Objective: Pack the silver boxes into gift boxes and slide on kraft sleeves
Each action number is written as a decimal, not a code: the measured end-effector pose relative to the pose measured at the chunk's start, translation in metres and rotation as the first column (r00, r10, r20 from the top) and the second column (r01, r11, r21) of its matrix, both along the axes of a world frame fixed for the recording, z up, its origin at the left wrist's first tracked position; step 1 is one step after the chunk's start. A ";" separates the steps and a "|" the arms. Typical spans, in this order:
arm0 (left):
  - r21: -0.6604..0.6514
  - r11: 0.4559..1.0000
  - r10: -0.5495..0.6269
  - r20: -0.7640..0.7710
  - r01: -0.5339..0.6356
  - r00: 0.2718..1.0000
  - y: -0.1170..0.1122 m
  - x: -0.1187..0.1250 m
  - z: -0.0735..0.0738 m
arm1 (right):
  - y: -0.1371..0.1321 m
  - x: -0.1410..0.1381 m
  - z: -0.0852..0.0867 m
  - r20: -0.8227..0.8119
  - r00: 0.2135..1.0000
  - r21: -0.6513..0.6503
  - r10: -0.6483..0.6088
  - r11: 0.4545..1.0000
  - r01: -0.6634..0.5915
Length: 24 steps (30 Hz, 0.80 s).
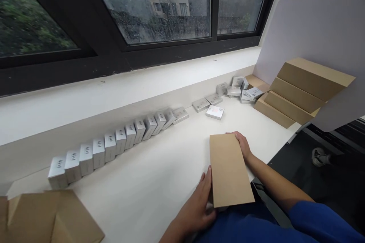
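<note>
**Brown box held at the worktop's near edge**

A white worktop (148,182) runs under a dark-framed window (159,7) wet with rain, with buildings and trees blurred beyond the glass. The flat brown box (229,169) lies at the near edge of the worktop, lengthwise away from the person. The left hand (199,209) rests against the box's near left side, fingers pressed together along its edge. The right hand (242,144) curls over the box's far right corner, fingers mostly hidden behind it, so their grip cannot be told exactly. A blue sleeve (322,220) covers the right upper arm.

Left of the box and farther back, a row of silver cartons (114,144) leans domino-like along the wall. Beyond the box, loose silver cartons (234,91) lie scattered. To the box's right and back, stacked brown boxes (302,91) lean against a white panel (319,30). Far left of the box, folded cardboard (51,216) lies at the worktop's near corner.
</note>
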State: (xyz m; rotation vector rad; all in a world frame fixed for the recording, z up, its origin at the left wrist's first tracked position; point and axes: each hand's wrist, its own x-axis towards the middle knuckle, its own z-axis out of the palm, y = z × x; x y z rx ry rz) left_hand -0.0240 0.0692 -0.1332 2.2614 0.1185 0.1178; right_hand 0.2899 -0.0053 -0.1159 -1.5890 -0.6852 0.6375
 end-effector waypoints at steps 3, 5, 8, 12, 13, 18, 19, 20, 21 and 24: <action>0.009 0.999 0.033 0.003 -0.033 0.999 -0.003 0.004 -0.006 | -0.003 -0.006 -0.005 0.027 0.998 0.004 -0.064 0.998 0.064; -0.007 0.999 0.041 0.018 -0.040 0.999 -0.001 0.004 -0.008 | -0.004 -0.007 -0.008 0.037 0.997 0.004 -0.074 0.997 0.074; -0.042 0.996 0.080 0.035 -0.079 0.996 0.004 0.002 -0.005 | -0.003 -0.005 -0.010 0.064 0.995 0.008 -0.076 0.997 0.076; -0.052 0.983 0.180 0.042 -0.177 0.983 0.013 0.000 0.006 | -0.003 -0.002 -0.014 0.103 0.992 0.006 -0.079 0.997 0.079; -0.039 0.980 0.196 0.044 -0.195 0.980 0.015 0.000 0.008 | -0.002 -0.001 -0.015 0.110 0.991 0.004 -0.078 0.997 0.078; 0.119 0.958 0.236 0.183 -0.260 0.954 0.025 -0.002 0.017 | -0.001 0.001 -0.023 0.153 0.986 -0.012 -0.061 0.998 0.063; 0.165 0.945 0.242 0.232 -0.283 0.942 0.028 -0.003 0.018 | 0.000 0.002 -0.024 0.167 0.985 -0.014 -0.052 0.998 0.055; 0.212 0.926 0.248 0.280 -0.312 0.927 0.030 -0.005 0.021 | 0.001 0.002 -0.025 0.185 0.982 -0.016 -0.041 0.999 0.045; 0.259 0.902 0.253 0.327 -0.344 0.910 0.032 -0.006 0.024 | 0.002 0.001 -0.025 0.205 0.978 -0.015 -0.030 0.999 0.034; 0.399 0.819 0.238 0.418 -0.412 0.877 0.036 -0.014 0.039 | 0.006 0.001 -0.023 0.274 0.962 -0.014 0.006 1.000 -0.002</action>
